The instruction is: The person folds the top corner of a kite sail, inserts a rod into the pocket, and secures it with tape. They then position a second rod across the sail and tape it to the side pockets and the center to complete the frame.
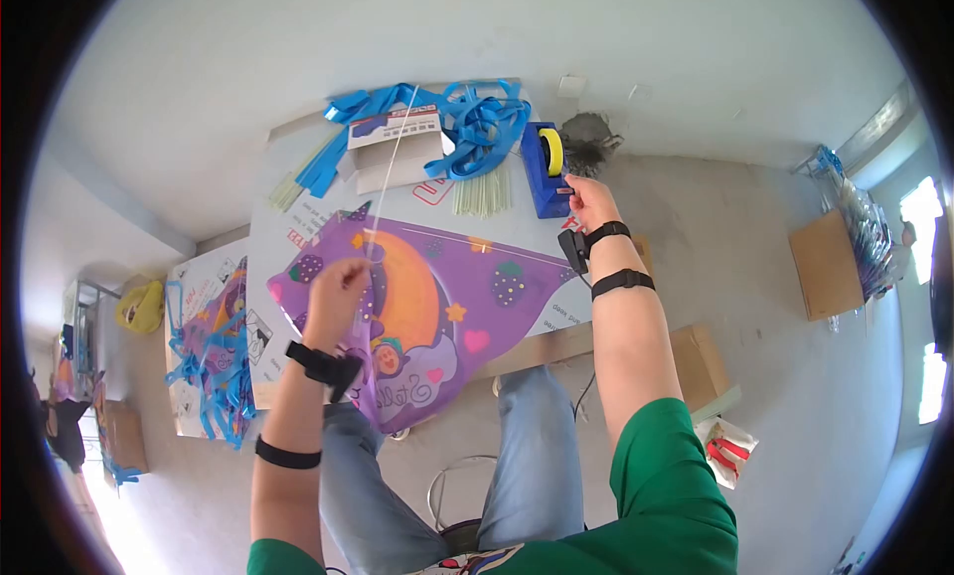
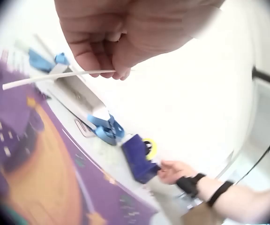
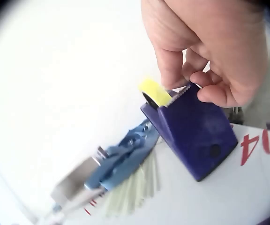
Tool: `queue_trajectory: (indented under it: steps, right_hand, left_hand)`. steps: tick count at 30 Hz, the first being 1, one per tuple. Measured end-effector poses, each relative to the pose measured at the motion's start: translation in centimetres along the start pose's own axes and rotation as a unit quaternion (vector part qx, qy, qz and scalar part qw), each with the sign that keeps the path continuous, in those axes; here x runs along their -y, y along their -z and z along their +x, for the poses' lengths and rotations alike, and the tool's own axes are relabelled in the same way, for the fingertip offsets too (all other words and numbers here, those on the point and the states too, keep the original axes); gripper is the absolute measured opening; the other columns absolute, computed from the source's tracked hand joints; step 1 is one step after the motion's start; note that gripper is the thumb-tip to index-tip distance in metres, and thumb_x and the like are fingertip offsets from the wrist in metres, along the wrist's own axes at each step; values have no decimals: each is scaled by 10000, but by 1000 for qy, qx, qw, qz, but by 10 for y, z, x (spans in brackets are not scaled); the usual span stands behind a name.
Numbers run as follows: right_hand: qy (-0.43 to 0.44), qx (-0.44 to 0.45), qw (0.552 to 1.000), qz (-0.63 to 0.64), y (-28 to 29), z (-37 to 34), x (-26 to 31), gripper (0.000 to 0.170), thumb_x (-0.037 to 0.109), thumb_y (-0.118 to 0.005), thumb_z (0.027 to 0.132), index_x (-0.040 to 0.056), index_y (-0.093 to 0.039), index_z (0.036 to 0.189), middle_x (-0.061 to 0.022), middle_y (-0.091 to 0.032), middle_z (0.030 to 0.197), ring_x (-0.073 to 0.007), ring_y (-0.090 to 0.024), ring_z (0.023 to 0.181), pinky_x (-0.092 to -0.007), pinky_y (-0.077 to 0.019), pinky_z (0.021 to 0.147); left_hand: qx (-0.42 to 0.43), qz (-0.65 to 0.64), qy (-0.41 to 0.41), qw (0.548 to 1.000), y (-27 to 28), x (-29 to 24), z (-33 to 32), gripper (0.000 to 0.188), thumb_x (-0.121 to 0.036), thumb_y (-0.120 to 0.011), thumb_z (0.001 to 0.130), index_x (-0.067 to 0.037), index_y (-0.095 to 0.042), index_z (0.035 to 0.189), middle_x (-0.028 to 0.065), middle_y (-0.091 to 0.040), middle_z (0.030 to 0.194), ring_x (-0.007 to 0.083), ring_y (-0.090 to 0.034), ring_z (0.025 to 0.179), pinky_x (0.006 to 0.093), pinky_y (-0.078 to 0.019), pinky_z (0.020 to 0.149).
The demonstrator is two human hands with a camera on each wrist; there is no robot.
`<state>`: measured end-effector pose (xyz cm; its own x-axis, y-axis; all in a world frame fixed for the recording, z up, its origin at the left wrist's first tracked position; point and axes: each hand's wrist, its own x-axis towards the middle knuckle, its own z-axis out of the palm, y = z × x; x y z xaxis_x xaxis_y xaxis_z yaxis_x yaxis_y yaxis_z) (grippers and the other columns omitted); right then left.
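Note:
A purple triangular kite [image 1: 467, 287] printed with an orange moon, stars and hearts lies on the board-topped table. Over its left part, my left hand [image 1: 338, 292] pinches a thin white rod [image 2: 36, 79] between thumb and fingertips; in the head view the rod slants up past a small box. My right hand [image 1: 593, 203] is at the near end of a blue tape dispenser [image 3: 196, 131]. Its thumb and fingers curl around the toothed cutting edge, pinching at the end of the yellow tape [image 3: 156, 93]. The tape end itself is hidden by the fingers.
Blue ribbons [image 1: 487, 128] heap around an open white box [image 1: 393, 163] at the table's back. Pale thin strips [image 1: 484, 194] lie in front of them. On the left, a second board holds another kite with blue ribbons [image 1: 224, 401]. A cardboard box [image 1: 699, 366] stands lower right.

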<state>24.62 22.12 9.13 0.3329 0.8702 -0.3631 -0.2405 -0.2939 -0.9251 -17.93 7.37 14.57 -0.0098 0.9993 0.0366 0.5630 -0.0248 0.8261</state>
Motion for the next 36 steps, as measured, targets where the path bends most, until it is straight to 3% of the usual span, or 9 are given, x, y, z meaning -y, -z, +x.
queue_trajectory:
  steps: [1, 2, 5, 9, 11, 15, 17, 25, 36]
  right_hand:
    - [-23, -21, 996, 78, 1, 1, 0, 102, 108, -713, 795, 64, -627, 827, -25, -582, 742, -84, -474, 625, -227, -421, 550]
    - [-23, -7, 996, 84, 3, 2, -3, 96, 125, -736, 771, 98, -645, 785, 12, -567, 737, -92, -472, 595, -234, -409, 541]
    - [-33, -50, 995, 85, 1, -19, -3, 91, 113, -718, 773, 82, -633, 762, 3, -565, 714, -99, -489, 595, -237, -416, 539]
    - [-23, -23, 993, 112, 18, -61, -17, 97, 92, -693, 756, 55, -610, 724, -10, -543, 628, -109, -485, 534, -257, -416, 494]
    - [-27, 10, 994, 104, 35, -88, -30, 97, 116, -670, 801, 55, -598, 776, -24, -581, 673, -126, -559, 590, -247, -453, 540]
    - [-17, 63, 988, 140, 71, -154, -61, 86, 107, -651, 815, 37, -605, 797, -28, -593, 702, -126, -581, 627, -249, -488, 567]
    - [-34, 16, 985, 168, 76, -202, -64, 79, 103, -627, 835, 25, -612, 837, -33, -609, 764, -140, -594, 687, -267, -497, 619]
    - [-64, -21, 968, 240, 97, -299, -91, 64, 106, -619, 847, 43, -608, 858, -37, -616, 807, -154, -600, 787, -299, -477, 707]
    - [-46, -33, 973, 223, 95, -324, -96, 86, 108, -639, 833, 88, -585, 769, 13, -574, 780, -77, -542, 746, -248, -424, 674]
  left_hand:
    - [43, -69, 91, 993, -5, -13, -11, 216, -79, -607, 871, -25, -642, 1078, 52, -650, 879, 106, -593, 763, 259, -485, 681]
    - [72, -127, 109, 983, -11, -21, -22, 217, -82, -599, 879, -20, -629, 1085, 22, -629, 873, 88, -580, 759, 237, -474, 672]
    - [154, -303, 164, 926, -42, -52, -50, 220, -107, -605, 890, -8, -601, 1086, -5, -597, 860, 79, -561, 753, 218, -470, 684]
    - [225, -384, 196, 874, -99, -63, -74, 250, -109, -598, 894, 6, -586, 1116, 17, -604, 904, 87, -579, 810, 241, -501, 727]
    - [268, -429, 208, 837, -128, -71, -83, 204, -124, -613, 900, -31, -585, 1078, 0, -587, 874, 91, -569, 765, 232, -489, 717]
    - [312, -463, 242, 793, -184, -77, -88, 197, -102, -598, 906, -24, -579, 1086, 8, -583, 877, 90, -571, 766, 230, -499, 726]
    - [337, -490, 230, 771, -207, -79, -89, 180, -89, -588, 910, -17, -581, 1075, 17, -587, 870, 93, -578, 765, 221, -508, 718]
    - [327, -457, 239, 792, -256, -93, -84, 168, -113, -599, 910, -27, -586, 1054, 12, -604, 894, 89, -599, 766, 215, -518, 697]
    - [311, -505, 246, 767, -261, -90, -81, 135, -92, -601, 907, -38, -586, 1030, -2, -591, 846, 95, -584, 745, 246, -533, 711]
